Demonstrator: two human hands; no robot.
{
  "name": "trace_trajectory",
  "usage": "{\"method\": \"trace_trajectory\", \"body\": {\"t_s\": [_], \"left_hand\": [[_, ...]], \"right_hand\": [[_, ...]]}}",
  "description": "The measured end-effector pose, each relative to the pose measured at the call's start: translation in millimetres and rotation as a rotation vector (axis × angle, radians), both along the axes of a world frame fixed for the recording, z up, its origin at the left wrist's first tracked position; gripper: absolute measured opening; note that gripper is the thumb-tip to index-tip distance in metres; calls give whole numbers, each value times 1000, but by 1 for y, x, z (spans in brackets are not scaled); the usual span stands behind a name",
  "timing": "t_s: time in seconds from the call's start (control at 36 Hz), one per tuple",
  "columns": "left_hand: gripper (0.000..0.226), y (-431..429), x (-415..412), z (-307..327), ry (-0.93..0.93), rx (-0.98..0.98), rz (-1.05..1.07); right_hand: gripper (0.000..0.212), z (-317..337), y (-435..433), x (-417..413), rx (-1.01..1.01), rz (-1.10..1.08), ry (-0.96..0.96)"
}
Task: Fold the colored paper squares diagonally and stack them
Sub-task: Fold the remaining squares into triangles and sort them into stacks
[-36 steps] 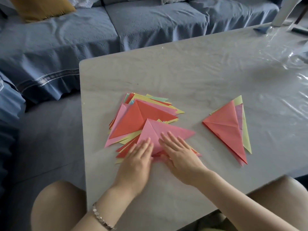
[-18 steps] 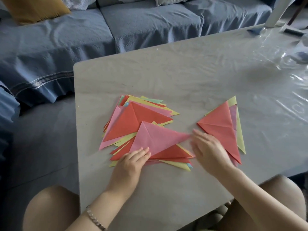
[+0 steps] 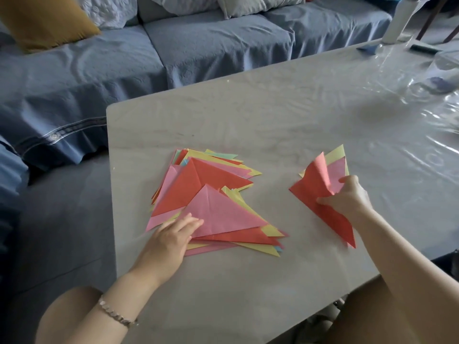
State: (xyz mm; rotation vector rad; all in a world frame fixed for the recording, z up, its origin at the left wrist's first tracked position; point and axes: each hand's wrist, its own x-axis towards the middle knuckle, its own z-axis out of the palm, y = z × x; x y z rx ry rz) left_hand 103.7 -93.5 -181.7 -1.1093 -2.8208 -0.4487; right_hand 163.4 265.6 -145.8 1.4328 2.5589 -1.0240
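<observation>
Standing beside the table (image 3: 248, 120), one sees two groups of coloured paper: a large pile (image 3: 218, 167) of folded triangles toward the near-left corner, and a small pile (image 3: 336, 153) well apart to its right. The left hand (image 3: 171, 240) lies flat with its fingers straight and close together, pressing the near-left corner of the pink triangle (image 3: 223, 214) that tops the large pile; it grasps nothing. The right hand (image 3: 347, 198) has its thumb and curled fingers pinched on the red sheet (image 3: 313, 189) at the top of the small pile. The sheet's upper flap stands raised and buckled above the pink and yellow sheets beneath. The step in hand appears to be taking up the red sheet for folding while the large pile is steadied. Lift the top sheet only, and confirm that the sheets under it stay down. Use a light pinch, since the buckled flap could take a stray crease. Bring opposite corners together exactly before pressing. Run a finger along the diagonal from its middle outward to each end. Lay the finished triangle with its long edge matched to the pink triangle. The large pile is fanned out, so square its edges before adding more.
</observation>
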Motion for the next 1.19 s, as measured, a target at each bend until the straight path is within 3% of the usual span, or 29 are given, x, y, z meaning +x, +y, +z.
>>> {"method": "trace_trajectory", "body": {"t_s": [0.14, 0.22, 0.28, 0.33, 0.42, 0.5, 0.58, 0.72, 0.81, 0.86, 0.94, 1.0, 1.06, 1.11, 1.19], "left_hand": [[51, 3, 3, -7, -33, 34, -25], [40, 11, 11, -4, -117, 46, 23], [46, 19, 20, 4, -182, 139, 62], [47, 28, 32, 23, -374, 332, 198], [45, 44, 44, 52, -834, 720, 420], [55, 49, 40, 58, -1048, 875, 541], [55, 40, 27, 51, -1004, 777, 543], [40, 17, 1, 38, -757, 441, 479], [39, 9, -5, 33, -615, 360, 537], [42, 7, -2, 30, -389, 276, 558], [40, 16, 14, 16, -84, 252, 376], [38, 26, 28, 5, -90, 180, 162], [54, 36, 38, -2, -154, -2, 29], [75, 39, 41, -8, -175, -151, 36], [74, 36, 42, -13, -185, -260, 63]], "right_hand": [[69, 14, -25, 9, 7, 61, 253], [63, 26, -56, 15, -123, 75, 486], [51, 32, -84, 18, -218, 71, 617], [34, 31, -113, 17, -286, 64, 701], [15, 19, -154, 11, -415, 51, 702], [28, 13, -186, 6, -590, 146, 642], [42, 9, -195, 9, -560, 277, 441], [24, 7, -175, 27, 144, 484, 170], [23, 0, -173, 28, 379, 565, 288], [33, -8, -170, 24, 470, 652, 421], [52, -29, -165, 20, 540, 933, 317], [63, -42, -163, 20, 621, 1076, 205], [61, -50, -162, 23, 623, 1140, 148], [59, -53, -160, 26, 622, 1153, 140], [66, -50, -152, 29, 656, 1161, 114]]}}
